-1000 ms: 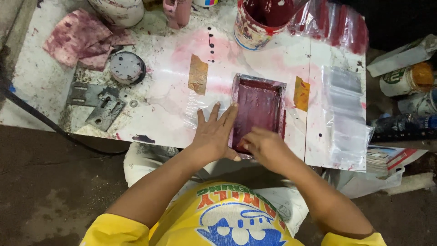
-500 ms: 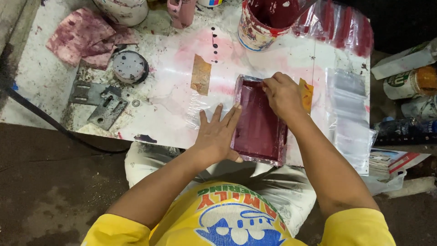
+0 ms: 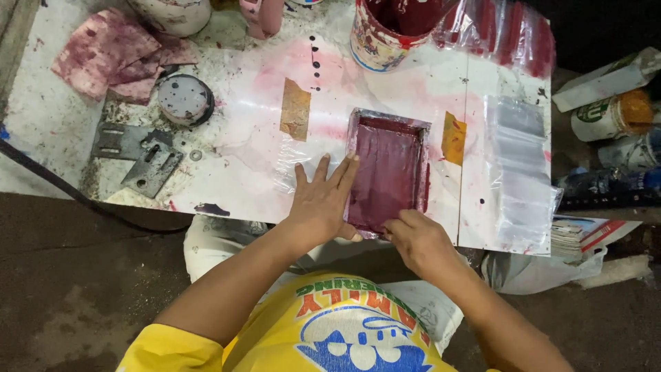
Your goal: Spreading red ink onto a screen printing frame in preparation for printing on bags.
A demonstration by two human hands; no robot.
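A small rectangular frame [image 3: 387, 169], coated in dark red ink, lies flat on a white, ink-stained board [image 3: 227, 179]. My left hand [image 3: 322, 200] rests flat with fingers spread along the frame's left edge, pressing on clear plastic film under it. My right hand [image 3: 416, 241] is curled at the frame's near right corner; whatever it grips is hidden by the fingers. Strips of brown tape [image 3: 296, 109] and yellow tape [image 3: 454, 138] flank the frame.
A tin of red ink [image 3: 385, 31] stands at the board's far edge. Red-stained rags [image 3: 113, 58], a round lid [image 3: 184, 100] and metal hinge plates [image 3: 141, 155] lie at left. Clear plastic bags [image 3: 520, 172] are at right, with containers [image 3: 606, 114] beyond.
My right hand has drawn back from the frame's far right corner to its near edge. The left hand has stayed in place beside the frame.
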